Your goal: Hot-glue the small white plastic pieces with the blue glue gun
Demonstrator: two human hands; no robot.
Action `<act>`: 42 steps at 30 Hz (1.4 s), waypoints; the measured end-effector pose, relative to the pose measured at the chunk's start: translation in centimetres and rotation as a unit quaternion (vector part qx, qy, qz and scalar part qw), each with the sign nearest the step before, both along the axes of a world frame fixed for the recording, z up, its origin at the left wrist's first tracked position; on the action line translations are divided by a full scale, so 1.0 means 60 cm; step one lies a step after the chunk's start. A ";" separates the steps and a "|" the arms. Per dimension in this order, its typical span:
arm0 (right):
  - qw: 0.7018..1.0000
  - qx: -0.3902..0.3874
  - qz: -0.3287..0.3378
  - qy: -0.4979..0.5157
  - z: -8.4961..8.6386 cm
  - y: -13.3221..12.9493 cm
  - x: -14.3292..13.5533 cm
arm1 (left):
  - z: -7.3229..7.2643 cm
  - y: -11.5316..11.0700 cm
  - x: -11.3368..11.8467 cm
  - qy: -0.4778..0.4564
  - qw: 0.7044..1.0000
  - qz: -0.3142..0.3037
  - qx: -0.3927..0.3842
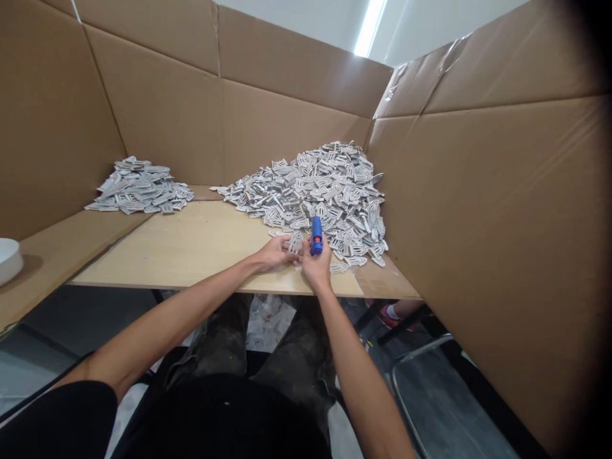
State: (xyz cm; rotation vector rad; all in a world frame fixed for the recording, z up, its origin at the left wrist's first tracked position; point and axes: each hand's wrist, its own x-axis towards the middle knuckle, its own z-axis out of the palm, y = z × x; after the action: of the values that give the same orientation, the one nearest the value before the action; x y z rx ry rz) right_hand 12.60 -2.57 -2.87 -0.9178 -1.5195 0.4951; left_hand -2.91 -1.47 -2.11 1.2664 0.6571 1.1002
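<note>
My left hand (276,253) is closed on a small pale slotted piece (295,242), held just above the table near its front edge. In my right hand (317,268) is a blue handheld tool (316,234) with an orange spot on it, pointing away from me; its exact kind I cannot make out. Both hands are side by side, almost touching. Right behind them rises a large heap of similar pale slotted pieces (325,185), with a few loose ones at its front. A smaller pile of such pieces (138,186) lies at the back left.
Tall cardboard walls (296,121) enclose the table (191,242) at the back and both sides. A white bowl (8,260) stands at the far left edge. Below on the right are a chair (444,395) and another person's shoe (389,317).
</note>
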 end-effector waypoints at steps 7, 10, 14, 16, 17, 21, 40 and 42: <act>0.999 0.008 -0.024 -0.026 0.015 -0.019 -0.001 | -0.005 0.006 -0.002 0.019 1.000 -0.007 0.000; 0.998 0.011 -0.031 -0.045 0.014 -0.017 0.000 | -0.008 0.007 0.000 0.015 1.000 -0.005 0.006; 0.996 0.005 -0.043 -0.081 0.012 -0.015 0.002 | -0.006 0.004 0.002 0.011 1.000 -0.003 0.014; 0.994 0.006 -0.045 -0.094 0.014 -0.016 0.003 | -0.002 0.001 0.003 0.011 1.000 0.002 0.014; 0.994 0.009 -0.047 -0.101 0.015 -0.018 0.004 | 0.000 -0.001 0.003 0.011 1.000 0.004 0.015; 0.990 0.025 -0.052 -0.128 0.022 -0.024 0.004 | 0.006 -0.006 0.005 0.006 1.000 0.002 0.024; 0.998 -0.018 -0.048 -0.020 0.024 -0.014 0.009 | 0.007 0.007 0.007 -0.077 0.991 0.082 -0.076; 0.998 -0.054 -0.028 -0.004 0.026 -0.010 0.016 | 0.012 0.006 0.007 -0.092 0.987 0.090 -0.093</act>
State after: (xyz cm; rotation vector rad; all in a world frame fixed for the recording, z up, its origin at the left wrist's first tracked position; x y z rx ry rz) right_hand 13.54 -3.17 -1.30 -1.0446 -1.4816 0.5377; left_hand -2.46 -1.10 -1.39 0.9466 0.7260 1.2569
